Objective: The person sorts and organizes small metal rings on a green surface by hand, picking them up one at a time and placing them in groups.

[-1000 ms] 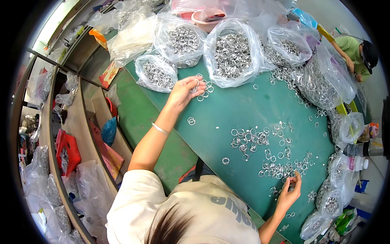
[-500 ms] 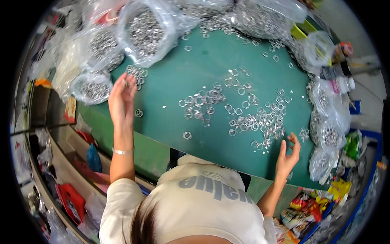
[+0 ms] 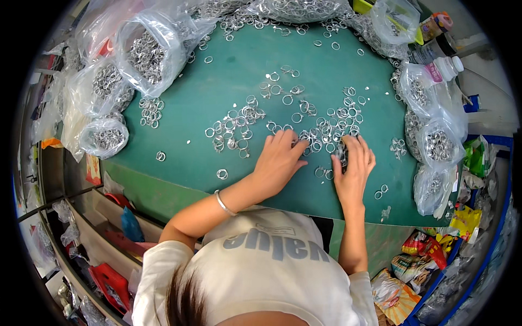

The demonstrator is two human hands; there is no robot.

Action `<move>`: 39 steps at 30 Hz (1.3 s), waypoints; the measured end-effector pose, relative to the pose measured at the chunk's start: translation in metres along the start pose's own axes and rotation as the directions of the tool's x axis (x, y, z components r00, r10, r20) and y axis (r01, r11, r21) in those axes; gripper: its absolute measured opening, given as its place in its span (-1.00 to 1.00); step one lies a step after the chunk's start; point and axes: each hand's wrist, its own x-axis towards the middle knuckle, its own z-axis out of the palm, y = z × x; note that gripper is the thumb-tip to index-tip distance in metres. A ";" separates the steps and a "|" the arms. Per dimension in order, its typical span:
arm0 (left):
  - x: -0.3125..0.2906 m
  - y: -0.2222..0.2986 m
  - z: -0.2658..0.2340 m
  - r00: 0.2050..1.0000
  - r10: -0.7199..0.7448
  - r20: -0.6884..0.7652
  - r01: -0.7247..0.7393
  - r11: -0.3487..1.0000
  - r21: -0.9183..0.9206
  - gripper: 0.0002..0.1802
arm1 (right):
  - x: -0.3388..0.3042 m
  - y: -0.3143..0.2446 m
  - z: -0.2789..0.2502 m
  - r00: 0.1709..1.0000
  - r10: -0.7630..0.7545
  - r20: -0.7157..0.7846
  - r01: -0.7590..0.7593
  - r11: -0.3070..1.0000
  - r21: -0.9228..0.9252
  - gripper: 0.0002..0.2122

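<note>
Silver-coloured metal rings [image 3: 234,127] lie loose in clusters on the green tabletop [image 3: 179,179]. At the near edge of the right-hand cluster, my left hand [image 3: 277,165] lies palm down. Its fingertips touch rings, and its thumb is apart from the fingers. Opposite it, my right hand [image 3: 353,174] curves over several rings [image 3: 341,153], with some showing between thumb and fingers. The palms of both hands are hidden. A thin bracelet [image 3: 224,204] circles my left wrist.
Open plastic bags of rings [image 3: 147,57] line the left and far edges. More filled bags [image 3: 439,144] stand along the right edge, near a clear bottle [image 3: 446,69]. Below on the right is a blue-edged bin [image 3: 492,217] with colourful packets [image 3: 466,220]; a red plastic piece [image 3: 110,285] lies lower left.
My left hand has swung from the small pile at the left to the right-hand cluster. My right hand has moved in from the right onto the rings. The view has shifted.
</note>
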 end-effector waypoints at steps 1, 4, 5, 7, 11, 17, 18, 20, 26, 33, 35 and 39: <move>0.005 -0.001 0.004 0.999 0.034 0.028 -0.036 0.997 0.063 -0.65 | -0.001 0.006 -0.003 0.999 0.021 -0.032 -0.021 1.000 -0.005 -0.56; 0.009 -0.009 0.008 0.999 0.048 -0.007 -0.047 0.991 0.127 -0.71 | -0.004 0.016 -0.010 0.993 0.060 -0.103 -0.059 0.998 0.016 -0.59; 0.009 -0.009 0.007 0.999 0.050 -0.003 -0.049 0.994 0.094 -0.72 | -0.005 0.014 -0.011 0.991 0.069 -0.119 -0.065 0.997 0.036 -0.61; 0.008 -0.007 0.004 0.999 0.051 0.003 -0.051 0.998 0.029 -0.74 | 0.000 0.001 -0.011 0.991 0.027 -0.132 -0.019 0.998 0.062 -0.66; 0.010 -0.006 -0.002 0.980 -0.176 0.092 0.198 0.909 -0.366 -0.80 | 0.006 -0.010 0.006 1.000 0.010 0.024 -0.011 0.998 0.057 -0.67; -0.001 -0.008 -0.027 0.694 -0.163 0.701 0.638 -0.313 -0.704 -0.74 | -0.008 -0.024 -0.011 0.976 0.083 -0.199 -0.016 0.947 0.319 -0.73; -0.002 -0.004 -0.024 0.666 -0.149 0.731 0.622 -0.429 -0.655 -0.72 | -0.009 -0.037 -0.017 0.985 0.035 -0.171 0.032 0.928 0.371 -0.76; -0.001 0.005 -0.017 0.614 -0.103 0.783 0.563 -0.637 -0.526 -0.67 | -0.007 -0.055 -0.025 0.995 -0.097 0.006 0.082 0.871 0.484 -0.79; -0.005 0.008 -0.003 0.679 -0.286 0.676 0.713 0.039 -0.700 -0.75 | 0.011 -0.005 -0.010 0.955 0.170 -0.241 -0.112 0.965 0.236 -0.77; -0.010 0.004 0.003 0.983 -0.044 0.179 0.084 0.972 -0.222 -0.74 | 0.025 0.018 0.005 0.994 0.042 -0.106 -0.028 0.991 0.128 -0.80; -0.012 -0.005 -0.003 0.990 0.012 0.140 -0.001 0.997 -0.079 -0.71 | 0.022 0.019 -0.002 0.985 0.128 -0.118 -0.119 0.990 0.082 -0.74; 0.005 -0.031 -0.006 0.986 0.089 0.143 -0.095 0.995 0.036 -0.67 | 0.036 -0.011 -0.004 0.998 -0.063 0.003 0.061 0.982 0.178 -0.55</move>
